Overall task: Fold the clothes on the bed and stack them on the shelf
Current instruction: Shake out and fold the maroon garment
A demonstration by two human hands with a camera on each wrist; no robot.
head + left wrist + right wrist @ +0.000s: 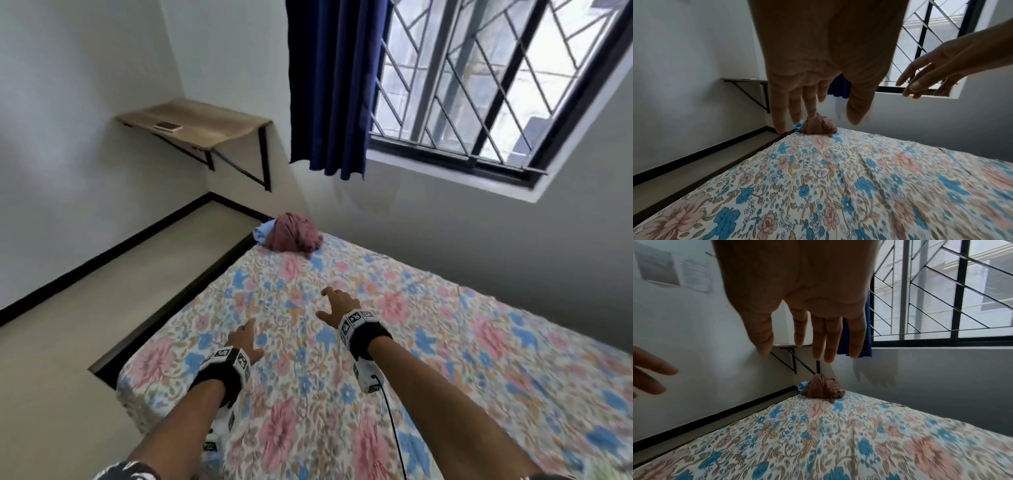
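Both forearms reach out over a floral bedsheet (428, 342), the left hand (245, 339) and right hand (337, 306) empty, fingers spread and loose, hovering apart above it. Well ahead of both hands, at the bed's far corner, sits a crumpled pile of clothes (294, 233), maroon over pale blue. Judging by the reach, the right hand is nearer; a wall shelf (202, 125) hangs beyond the pile, to its left.

No readable text; wall papers (696, 274) too blurred, wrist bands (356, 320) bear only marker patterns.
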